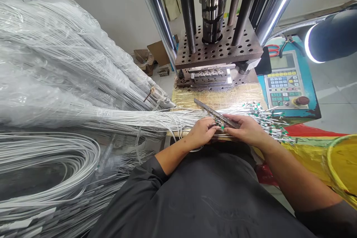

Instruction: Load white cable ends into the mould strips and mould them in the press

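Observation:
My right hand point(245, 130) grips the lower right end of a long, narrow metal fixture bar point(208, 109), which lies slantwise above the cables. Close to it, my left hand point(201, 132) is closed in a pinch at the bar's near edge. A small green-tipped cable end point(222, 127) shows between the two hands, by the left fingertips. Beneath the bar runs a thick bundle of white cables point(145, 118) across the work surface. Its green and white ends point(262, 115) fan out to the right of my right hand.
A press with a perforated plate point(217, 54) stands ahead, a second fixture point(210, 71) under it. Plastic-wrapped cables point(55, 55) fill the left side. At right are a control panel point(284, 81), pliers point(288, 42), a lamp point(333, 35) and a yellow container point(344, 160).

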